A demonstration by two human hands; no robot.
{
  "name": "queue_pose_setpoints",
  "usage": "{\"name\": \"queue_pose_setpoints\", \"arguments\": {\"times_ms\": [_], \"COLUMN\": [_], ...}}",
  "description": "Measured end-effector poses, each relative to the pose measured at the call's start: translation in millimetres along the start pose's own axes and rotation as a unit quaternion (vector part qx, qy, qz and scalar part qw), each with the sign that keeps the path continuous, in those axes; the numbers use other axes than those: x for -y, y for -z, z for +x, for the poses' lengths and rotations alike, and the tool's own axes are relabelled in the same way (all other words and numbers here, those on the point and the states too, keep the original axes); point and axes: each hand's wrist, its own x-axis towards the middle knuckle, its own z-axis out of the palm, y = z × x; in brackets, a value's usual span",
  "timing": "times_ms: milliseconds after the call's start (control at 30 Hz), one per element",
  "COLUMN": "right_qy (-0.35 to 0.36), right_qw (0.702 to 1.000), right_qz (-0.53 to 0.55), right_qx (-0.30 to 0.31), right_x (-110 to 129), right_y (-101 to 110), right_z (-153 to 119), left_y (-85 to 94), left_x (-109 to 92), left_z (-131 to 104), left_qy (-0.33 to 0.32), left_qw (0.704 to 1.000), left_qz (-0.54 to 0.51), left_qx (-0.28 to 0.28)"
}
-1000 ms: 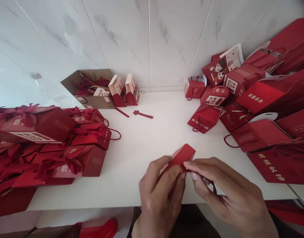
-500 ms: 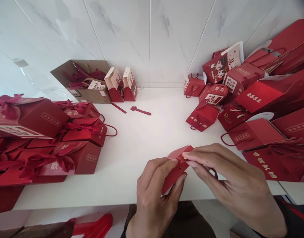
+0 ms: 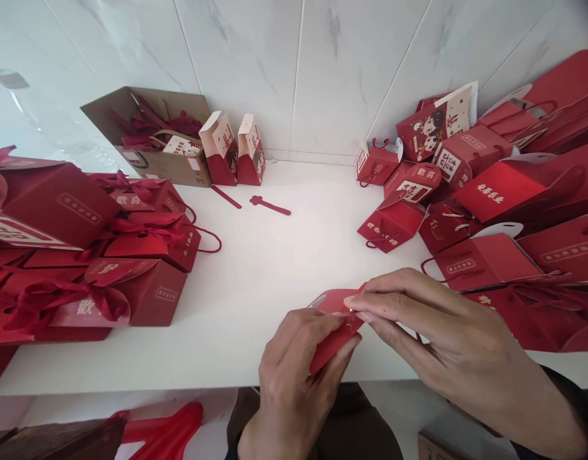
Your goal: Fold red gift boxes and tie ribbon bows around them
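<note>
A red paper gift box (image 3: pixel 336 345) is gripped at its sides by my left hand (image 3: pixel 294 364), fingers on top and thumb below, over the table's front edge. Small holes show in the face turned towards me. My right hand (image 3: pixel 418 326) pinches a tiny shiny tip at one of these holes, thumb and index finger touching the box. A bit of dark red cord shows behind the right fingers; most of it is hidden.
Ribbon-tied red boxes (image 3: pixel 145 287) are stacked at left, and red boxes with cord handles (image 3: pixel 394 223) pile up at right. An open cardboard carton (image 3: pixel 164 167) with ribbons stands by the wall, beside two small upright boxes (image 3: pixel 250 153). Dark red strips (image 3: pixel 272 206) lie before them.
The view has shifted slightly. My right fingertips have moved a little left and down along the box face, closer to the left fingers. Both hands keep their hold.
</note>
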Motion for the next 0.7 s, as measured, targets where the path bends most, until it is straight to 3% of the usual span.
{"name": "queue_pose_setpoints", "arguments": {"times_ms": [133,367,700], "right_qy": [0.006,0.043,0.031], "right_qw": [0.999,0.997,0.974], "right_qz": [0.0,-0.017,-0.024], "right_qx": [0.031,0.066,0.222], "right_x": [-1.4,-4.3,-11.9], "right_y": [2.8,10.8,27.7], "right_z": [-1.2,-1.5,-8.3], "left_y": [-3.5,-5.2,-7.9], "left_x": [2.1,3.1,5.6], "left_z": [-2.3,-10.9,-18.8], "left_qy": [0.007,-0.012,-0.072], "left_qw": [1.0,1.0,0.997], "left_qz": [0.014,0.002,-0.014], "left_qx": [-0.023,0.002,0.01]}}
